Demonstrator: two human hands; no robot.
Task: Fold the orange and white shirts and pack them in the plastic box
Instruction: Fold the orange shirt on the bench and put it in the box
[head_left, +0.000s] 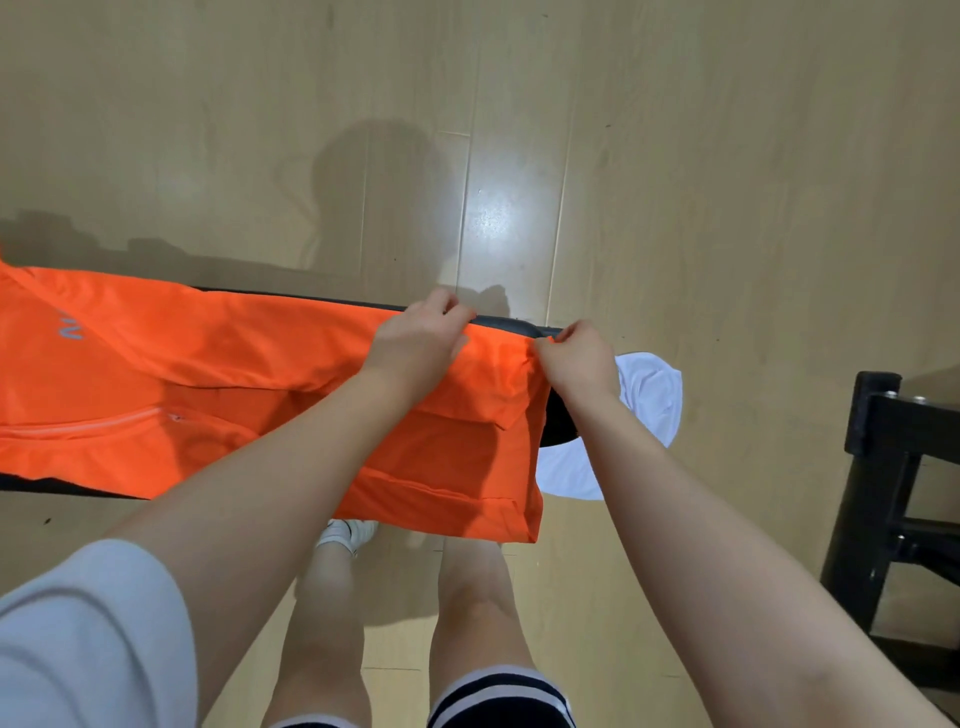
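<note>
The orange shirt (218, 374) lies spread lengthwise on a narrow black table (558, 421), with a zipper and pale lettering towards the left. My left hand (421, 343) pinches the shirt's far edge near its right end. My right hand (579, 358) pinches the far right corner of the same hem. The white shirt (649, 395) hangs off the table's right end, partly hidden under my right forearm and the orange cloth. No plastic box is in view.
A black wooden frame (893, 493), perhaps a chair or stool, stands at the right on the pale wood floor (519, 130). My bare legs and a white shoe (348, 535) show below the table's near edge.
</note>
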